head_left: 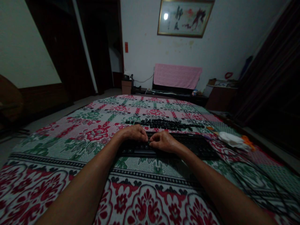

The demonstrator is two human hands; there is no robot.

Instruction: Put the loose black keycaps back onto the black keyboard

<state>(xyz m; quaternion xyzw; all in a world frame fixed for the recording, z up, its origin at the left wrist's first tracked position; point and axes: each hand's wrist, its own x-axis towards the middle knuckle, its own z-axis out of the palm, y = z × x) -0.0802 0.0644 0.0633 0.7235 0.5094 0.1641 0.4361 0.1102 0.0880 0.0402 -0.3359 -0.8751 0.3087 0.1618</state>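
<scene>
A black computer keyboard (194,146) lies on the patterned cloth in front of me, with part of its key area hidden under my hands. My left hand (136,132) rests over its left half, fingers curled and pinched toward the key bed. Close beside it, my right hand (163,141) bends inward with thumb and fingertips pressed together at the same spot. Whatever sits between the fingertips is too small and dark to name. Just behind the keyboard, many loose black keycaps (161,123) lie in a long strip.
A flowered cloth (98,134) covers the surface. To the right lie a white crumpled bag (231,139), an orange item (247,142) and a dark cable (255,184). A pink towel (177,76) drapes over something by the far wall.
</scene>
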